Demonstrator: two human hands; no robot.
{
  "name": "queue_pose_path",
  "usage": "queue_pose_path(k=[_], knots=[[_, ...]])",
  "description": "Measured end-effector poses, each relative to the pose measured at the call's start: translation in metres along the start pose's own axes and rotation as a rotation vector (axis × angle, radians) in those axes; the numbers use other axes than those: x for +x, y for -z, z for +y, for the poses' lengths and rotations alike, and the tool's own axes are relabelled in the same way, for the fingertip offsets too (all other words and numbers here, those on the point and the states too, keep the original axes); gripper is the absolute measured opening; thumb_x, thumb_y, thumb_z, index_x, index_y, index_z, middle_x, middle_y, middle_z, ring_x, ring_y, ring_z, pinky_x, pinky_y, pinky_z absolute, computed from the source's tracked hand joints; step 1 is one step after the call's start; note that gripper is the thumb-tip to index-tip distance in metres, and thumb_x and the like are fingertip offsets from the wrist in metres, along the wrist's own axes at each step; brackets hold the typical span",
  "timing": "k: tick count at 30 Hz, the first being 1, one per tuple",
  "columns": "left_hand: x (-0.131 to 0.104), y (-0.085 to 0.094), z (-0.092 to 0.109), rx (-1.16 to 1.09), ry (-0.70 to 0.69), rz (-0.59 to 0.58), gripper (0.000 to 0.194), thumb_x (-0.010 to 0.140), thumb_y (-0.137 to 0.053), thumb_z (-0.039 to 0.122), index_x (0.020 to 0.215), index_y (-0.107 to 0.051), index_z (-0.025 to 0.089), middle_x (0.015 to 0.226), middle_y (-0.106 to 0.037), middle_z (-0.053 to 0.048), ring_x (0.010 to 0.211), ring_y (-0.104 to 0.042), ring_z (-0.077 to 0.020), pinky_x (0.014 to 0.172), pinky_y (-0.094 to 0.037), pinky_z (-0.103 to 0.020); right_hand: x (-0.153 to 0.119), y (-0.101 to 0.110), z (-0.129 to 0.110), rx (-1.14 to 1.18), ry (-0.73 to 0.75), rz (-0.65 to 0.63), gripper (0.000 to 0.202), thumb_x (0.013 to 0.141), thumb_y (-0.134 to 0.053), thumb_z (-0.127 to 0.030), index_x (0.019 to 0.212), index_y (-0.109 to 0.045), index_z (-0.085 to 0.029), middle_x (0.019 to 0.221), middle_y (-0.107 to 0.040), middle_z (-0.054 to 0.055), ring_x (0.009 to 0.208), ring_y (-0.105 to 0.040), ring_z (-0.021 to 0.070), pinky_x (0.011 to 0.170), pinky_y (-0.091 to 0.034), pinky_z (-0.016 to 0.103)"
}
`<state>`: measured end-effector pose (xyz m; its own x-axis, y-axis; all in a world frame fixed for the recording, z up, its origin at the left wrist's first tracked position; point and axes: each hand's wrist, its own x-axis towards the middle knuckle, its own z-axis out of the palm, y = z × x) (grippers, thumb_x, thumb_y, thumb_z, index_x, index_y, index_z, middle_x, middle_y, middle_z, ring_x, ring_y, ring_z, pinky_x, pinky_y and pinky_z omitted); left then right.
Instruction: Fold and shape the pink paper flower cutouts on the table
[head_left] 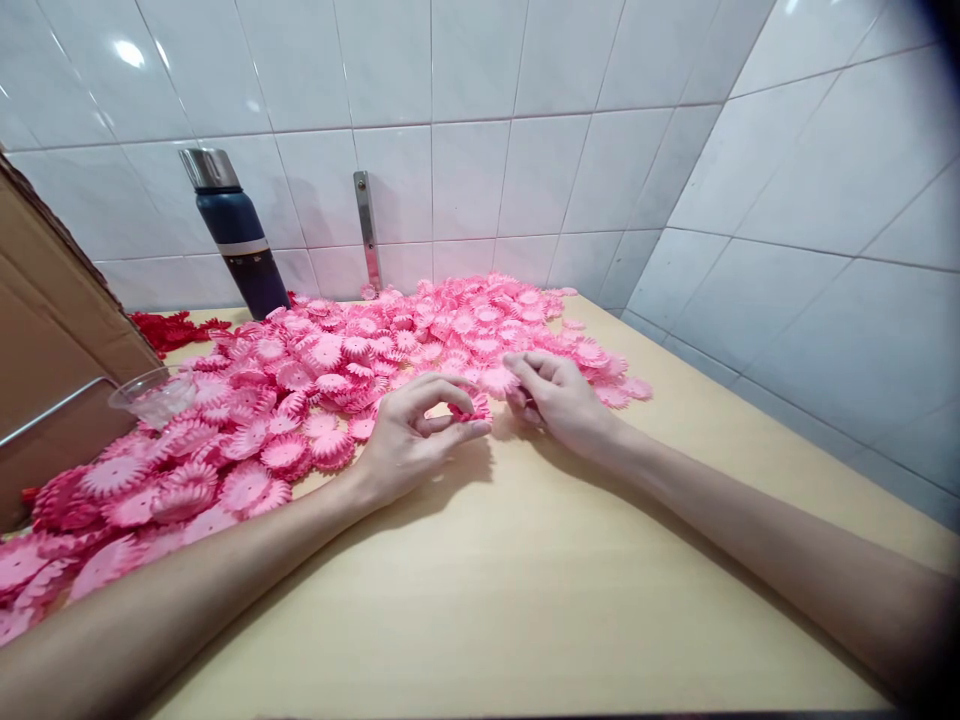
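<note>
My left hand is closed around a small darker pink petal stack, its thumb and fingers curled about the scalloped rim. To the right of it, my right hand pinches a pale pink scalloped petal disc between thumb and fingers. The two hands are close together but apart, just above the table. Behind and left of them spreads a big heap of pink scalloped petal discs, many with a small hole in the middle.
A dark blue bottle with a steel cap stands against the tiled wall. At left are a cardboard box, a clear plastic cup among the petals, and red pieces. A metal bracket is fixed to the wall above the light wooden table.
</note>
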<state>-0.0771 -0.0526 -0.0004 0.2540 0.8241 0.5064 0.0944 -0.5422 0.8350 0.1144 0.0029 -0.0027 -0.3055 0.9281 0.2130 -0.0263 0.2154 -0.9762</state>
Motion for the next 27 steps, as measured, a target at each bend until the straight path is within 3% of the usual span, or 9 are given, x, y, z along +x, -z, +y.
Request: queue_pose_path(k=[5, 7, 9, 13, 17, 27], knots=[[0.0, -0.001, 0.001, 0.01, -0.033, -0.02, 0.016, 0.071, -0.076, 0.024, 0.08, -0.065, 0.017, 0.101, -0.062, -0.008, 0.095, -0.062, -0.0182, 0.074, -0.057, -0.026, 0.012, 0.019, 0.0, 0.156, -0.043, 0.251, 0.046, 0.077, -0.065, -0.059, 0.059, -0.046, -0.02, 0.037, -0.038, -0.007, 0.029, -0.024, 0.0053, 0.031, -0.019, 0.023], [0.0, -0.001, 0.0, -0.009, -0.003, 0.001, 0.019, 0.073, -0.074, 0.024, 0.086, -0.063, 0.017, 0.099, -0.062, -0.007, 0.092, -0.062, -0.017, 0.074, -0.057, -0.026, 0.011, 0.022, -0.004, 0.171, -0.041, 0.29, 0.049, 0.077, -0.06, -0.065, 0.062, -0.05, -0.02, 0.036, -0.038, -0.006, 0.028, -0.024, 0.006, 0.03, -0.018, 0.024], [0.001, -0.002, -0.002, -0.029, 0.031, 0.019, 0.027, 0.073, -0.074, 0.024, 0.095, -0.06, 0.019, 0.099, -0.062, -0.006, 0.092, -0.062, -0.0163, 0.074, -0.056, -0.026, 0.007, 0.019, -0.009, 0.162, -0.018, 0.226, 0.05, 0.077, -0.059, -0.065, 0.06, -0.052, -0.019, 0.037, -0.04, -0.005, 0.029, -0.027, 0.006, 0.031, -0.02, 0.024], [0.0, -0.001, -0.004, -0.023, 0.059, 0.011, 0.045, 0.073, -0.074, 0.021, 0.112, -0.052, 0.023, 0.11, -0.059, -0.006, 0.101, -0.061, -0.0179, 0.08, -0.056, -0.029, -0.005, 0.004, -0.015, 0.085, 0.061, -0.057, 0.032, 0.071, -0.076, -0.045, 0.068, -0.062, -0.016, 0.053, -0.057, -0.002, 0.036, -0.041, 0.0059, 0.035, -0.033, 0.023], [0.0, 0.0, -0.005, -0.009, 0.074, -0.005, 0.042, 0.075, -0.072, 0.022, 0.111, -0.051, 0.023, 0.113, -0.058, -0.007, 0.105, -0.06, -0.0197, 0.08, -0.056, -0.031, -0.013, -0.006, -0.016, -0.006, 0.038, -0.24, 0.027, 0.067, -0.08, -0.035, 0.079, -0.065, -0.017, 0.065, -0.064, 0.0, 0.042, -0.056, 0.0102, 0.038, -0.045, 0.024], [0.003, 0.001, -0.007, -0.014, 0.134, -0.024, 0.039, 0.074, -0.073, 0.025, 0.107, -0.052, 0.021, 0.11, -0.06, -0.008, 0.104, -0.061, -0.021, 0.081, -0.055, -0.032, -0.012, -0.002, -0.015, -0.023, 0.062, -0.263, 0.025, 0.07, -0.079, -0.033, 0.083, -0.066, -0.015, 0.069, -0.068, 0.003, 0.045, -0.062, 0.0134, 0.04, -0.05, 0.025]])
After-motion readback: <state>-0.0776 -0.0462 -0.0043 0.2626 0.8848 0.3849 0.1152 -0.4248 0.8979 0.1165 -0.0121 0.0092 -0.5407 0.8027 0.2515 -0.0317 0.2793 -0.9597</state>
